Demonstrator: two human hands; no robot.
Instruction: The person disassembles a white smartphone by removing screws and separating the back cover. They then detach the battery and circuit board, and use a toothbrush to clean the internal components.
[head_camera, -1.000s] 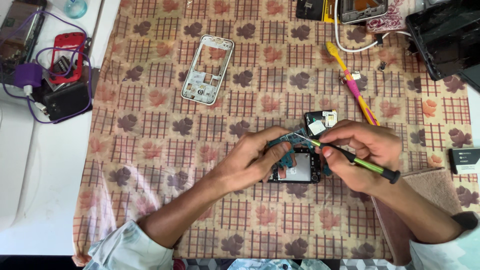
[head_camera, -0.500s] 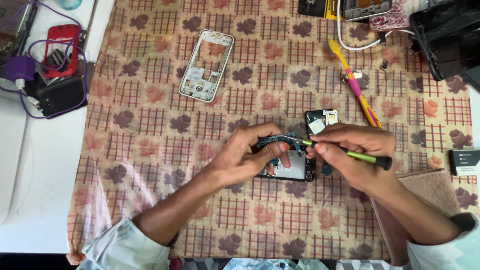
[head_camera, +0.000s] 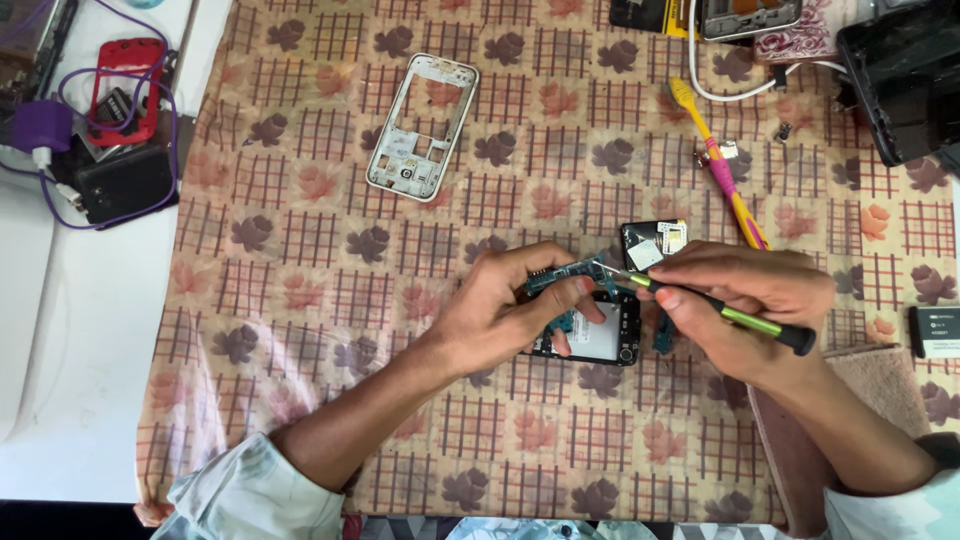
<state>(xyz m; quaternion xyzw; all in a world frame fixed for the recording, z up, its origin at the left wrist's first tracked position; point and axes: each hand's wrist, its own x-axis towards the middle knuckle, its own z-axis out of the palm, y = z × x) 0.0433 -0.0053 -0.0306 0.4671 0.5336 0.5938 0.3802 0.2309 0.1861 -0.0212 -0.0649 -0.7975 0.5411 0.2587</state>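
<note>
My left hand (head_camera: 505, 308) pinches a blue-green circuit board (head_camera: 568, 275) and lifts it off a small black phone body (head_camera: 600, 340) lying on the cloth. My right hand (head_camera: 745, 300) holds a green-and-black screwdriver (head_camera: 745, 322); its tip touches the board near the top edge of the phone. A small black part with a white patch (head_camera: 650, 243) lies just behind the hands.
A white phone frame (head_camera: 422, 127) lies on the patterned cloth (head_camera: 300, 270) behind left. A yellow-and-pink toothbrush (head_camera: 718, 165), white cable and dark devices sit at the back right. Red phone shell (head_camera: 125, 88) and purple cable are at far left. A small black battery (head_camera: 935, 330) lies right.
Both hands have stayed at the phone; the left hand has tilted the circuit board up a little and the screwdriver tip has shifted slightly along it.
</note>
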